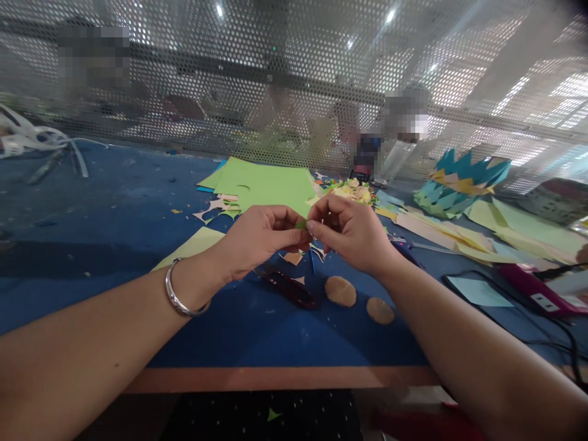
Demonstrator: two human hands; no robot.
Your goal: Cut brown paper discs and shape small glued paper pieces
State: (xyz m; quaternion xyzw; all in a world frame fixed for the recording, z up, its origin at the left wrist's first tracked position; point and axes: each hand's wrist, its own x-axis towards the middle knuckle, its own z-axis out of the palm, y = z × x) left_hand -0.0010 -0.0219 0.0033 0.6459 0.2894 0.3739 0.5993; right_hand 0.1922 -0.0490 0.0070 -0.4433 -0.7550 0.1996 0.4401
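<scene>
Two hands, one small green paper piece (300, 225), held up over the middle of the worktop (275, 343), between front and far edges. Left hand (271, 229): thumb and forefinger pinching the piece. Right hand (346, 233): thumb and forefinger pressed together at the piece's right end, looks like a pinch too; exact contact partly hidden. Folded or flat: too small to tell.

Doing it well: left pinch as anchor, right one does the fine work. Light pressure, fingertips only; thin paper would likely crease or tear if tugged. Best to have both pinches close together and wrists steady.

Dark-handled tool (294, 291), maybe scissors, lies below the hands toward the front edge, so wrists should stay clear of it. Larger brown disc (340, 291) just right of it, smaller brown disc (380, 310) further right, nearer the front edge. Green sheet (271, 184) toward the far edge, scraps (291, 258) around; a dropped piece could easily get lost there.
</scene>
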